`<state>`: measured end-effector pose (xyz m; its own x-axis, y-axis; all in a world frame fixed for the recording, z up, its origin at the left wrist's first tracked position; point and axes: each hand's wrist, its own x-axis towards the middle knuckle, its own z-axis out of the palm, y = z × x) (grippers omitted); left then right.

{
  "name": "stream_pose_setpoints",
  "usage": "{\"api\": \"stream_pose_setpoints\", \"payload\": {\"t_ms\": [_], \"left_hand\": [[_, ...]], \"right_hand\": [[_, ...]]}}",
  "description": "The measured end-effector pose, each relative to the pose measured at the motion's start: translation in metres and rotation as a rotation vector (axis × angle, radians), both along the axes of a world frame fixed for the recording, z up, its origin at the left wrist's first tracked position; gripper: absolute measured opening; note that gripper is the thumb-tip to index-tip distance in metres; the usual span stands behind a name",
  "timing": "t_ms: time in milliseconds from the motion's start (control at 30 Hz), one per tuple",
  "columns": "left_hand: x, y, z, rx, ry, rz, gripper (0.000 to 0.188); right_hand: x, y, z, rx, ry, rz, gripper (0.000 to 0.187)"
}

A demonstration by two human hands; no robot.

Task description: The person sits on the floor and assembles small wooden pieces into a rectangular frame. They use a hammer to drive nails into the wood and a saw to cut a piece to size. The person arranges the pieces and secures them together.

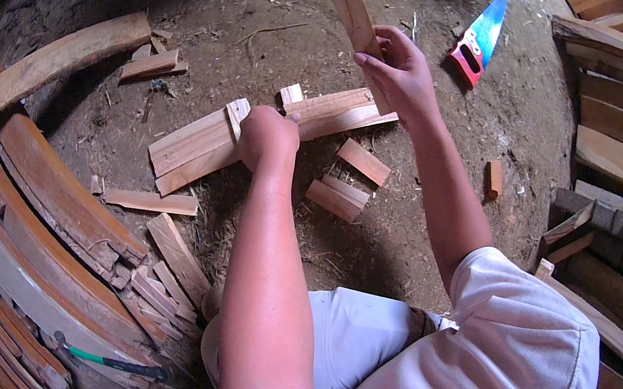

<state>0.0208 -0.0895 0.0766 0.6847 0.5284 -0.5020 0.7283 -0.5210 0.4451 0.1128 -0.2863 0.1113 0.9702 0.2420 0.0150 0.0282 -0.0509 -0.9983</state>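
Observation:
My right hand (401,70) is raised and closed round a short flat wooden board (356,20), held nearly upright between thumb and fingers. Its lower end passes in front of a plank pair (342,106) on the ground. My left hand (268,137) is curled into a fist at the inner end of another pair of planks (194,144), beside a short wooden strip (238,116) lying across them. What the left fingers hold, if anything, is hidden. A small wood block (291,94) sticks out behind the right-hand planks.
Offcuts (338,196) lie on the dirt floor nearer me. A handsaw (478,44) with a red handle and blue blade rests at the right. Long boards (47,183) and a green-and-black-handled tool (112,361) are at the left; stacked boards (620,123) line the right.

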Motion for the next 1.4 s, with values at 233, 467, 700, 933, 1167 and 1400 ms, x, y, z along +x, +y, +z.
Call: {"api": "stream_pose_setpoints", "payload": {"t_ms": [233, 467, 700, 933, 1167, 1400], "left_hand": [[-0.004, -0.003, -0.011, 0.093, -0.080, -0.003, 0.037], [0.000, -0.002, -0.026, -0.028, -0.097, 0.016, 0.036], [-0.002, 0.003, -0.023, -0.087, -0.093, 0.033, 0.036], [-0.003, 0.001, -0.005, -0.241, -0.065, 0.101, 0.036], [-0.001, 0.002, -0.004, -0.255, -0.067, 0.096, 0.036], [-0.002, 0.003, -0.026, -0.008, -0.082, 0.032, 0.028]], "right_hand": [[0.012, 0.000, -0.008, -0.124, -0.002, 0.230, 0.050], [0.045, -0.001, -0.029, -0.793, -0.339, 0.671, 0.054], [0.039, 0.003, -0.042, -0.860, -0.585, 0.603, 0.045], [0.041, 0.006, -0.052, -0.877, -0.759, 0.650, 0.051], [0.032, 0.009, -0.053, -0.915, -0.794, 0.590, 0.050], [0.004, 0.035, -0.034, -0.741, -0.763, 0.609, 0.061]]}}
